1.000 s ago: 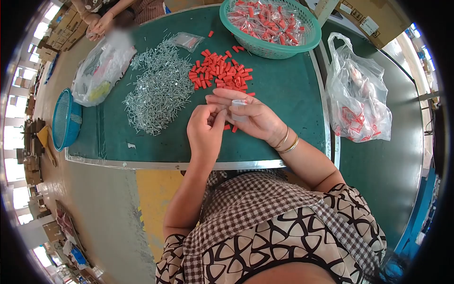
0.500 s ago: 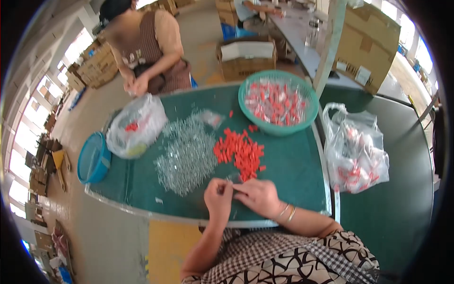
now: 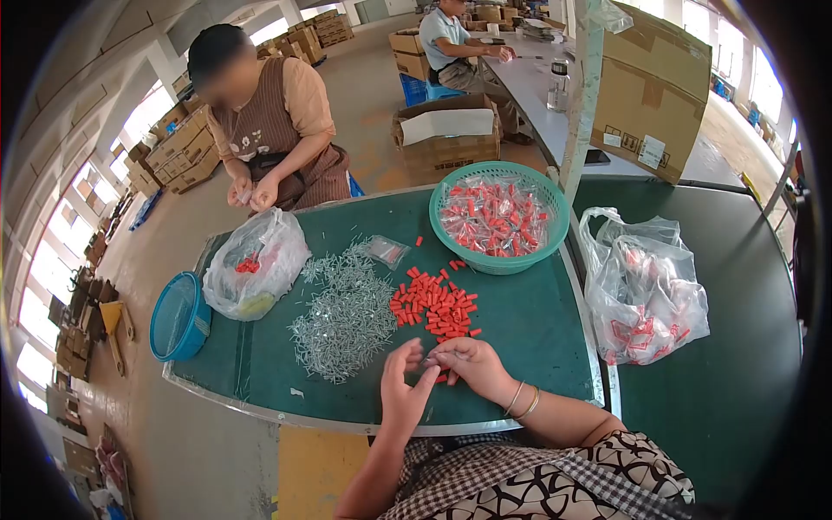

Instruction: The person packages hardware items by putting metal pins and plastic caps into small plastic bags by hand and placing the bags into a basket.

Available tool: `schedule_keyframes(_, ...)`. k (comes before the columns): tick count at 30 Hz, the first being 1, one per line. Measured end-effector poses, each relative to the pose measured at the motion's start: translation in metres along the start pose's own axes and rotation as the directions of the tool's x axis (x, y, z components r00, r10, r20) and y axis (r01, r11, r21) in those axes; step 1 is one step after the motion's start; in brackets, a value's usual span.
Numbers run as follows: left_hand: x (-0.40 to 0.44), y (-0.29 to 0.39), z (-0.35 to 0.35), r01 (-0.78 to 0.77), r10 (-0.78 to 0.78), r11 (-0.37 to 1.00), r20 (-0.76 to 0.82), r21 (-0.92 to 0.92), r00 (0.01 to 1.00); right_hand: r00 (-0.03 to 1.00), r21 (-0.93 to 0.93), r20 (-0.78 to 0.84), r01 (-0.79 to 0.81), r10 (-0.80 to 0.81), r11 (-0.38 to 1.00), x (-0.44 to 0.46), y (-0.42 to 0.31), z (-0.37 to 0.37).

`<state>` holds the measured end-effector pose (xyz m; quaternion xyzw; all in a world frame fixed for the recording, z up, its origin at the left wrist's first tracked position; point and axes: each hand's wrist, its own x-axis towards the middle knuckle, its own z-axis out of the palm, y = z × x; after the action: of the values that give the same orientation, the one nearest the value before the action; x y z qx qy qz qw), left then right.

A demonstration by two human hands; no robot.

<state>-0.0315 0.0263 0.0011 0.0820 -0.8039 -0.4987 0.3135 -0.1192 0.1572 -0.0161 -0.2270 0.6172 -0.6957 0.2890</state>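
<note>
My left hand [image 3: 405,388] is over the green table's front part, its thumb and fingers apart, with nothing visible between them. Beside it, my right hand [image 3: 472,366] has thumb and fingers pinched together near my left fingertips; what it holds is too small to make out. Just beyond both hands lies a heap of red plastic pieces [image 3: 433,303], a few of them close to my right fingers. To its left spreads a pile of small metal screws [image 3: 342,321]. A small clear packet [image 3: 386,251] rests behind the piles.
A green basket [image 3: 562,232] full of clear packets stands at the back right. White plastic bags lie left [image 3: 258,290] and right [image 3: 646,303]. A blue basket [image 3: 180,316] sits at the left edge. One co-worker [image 3: 277,130] sits across the table; another person [image 3: 451,52] is farther back.
The view has tilted up, bringing the co-workers into sight. My hands have moved from an overlapping hold round a clear bag to fingertips meeting, and my left fingers have since spread.
</note>
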Motion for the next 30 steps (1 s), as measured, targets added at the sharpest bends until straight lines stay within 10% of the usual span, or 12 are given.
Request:
schedule_keyframes(3,-0.005,-0.004,-0.008,0.266,-0.253,0.958,0.117,-0.109,0.96,1.0,0.037,0.008,-0.028,0.028,0.999,-0.002,-0.004,0.005)
schedule_keyframes(6,-0.003,-0.01,-0.016,0.209,-0.213,0.976,0.054,0.062,0.976,1.0,-0.164,-0.005,-0.028,0.028,0.986,-0.005,-0.005,0.004)
schedule_keyframes(20,-0.006,-0.014,-0.015,0.466,-0.413,0.85,0.237,-0.246,0.879,1.0,-0.252,-0.002,-0.023,0.023,0.967,0.003,0.0,0.004)
schedule_keyframes(30,-0.005,-0.019,-0.01,0.415,-0.377,0.871,0.183,-0.264,0.908,0.983,0.089,0.105,-0.157,0.147,0.984,0.008,0.013,0.001)
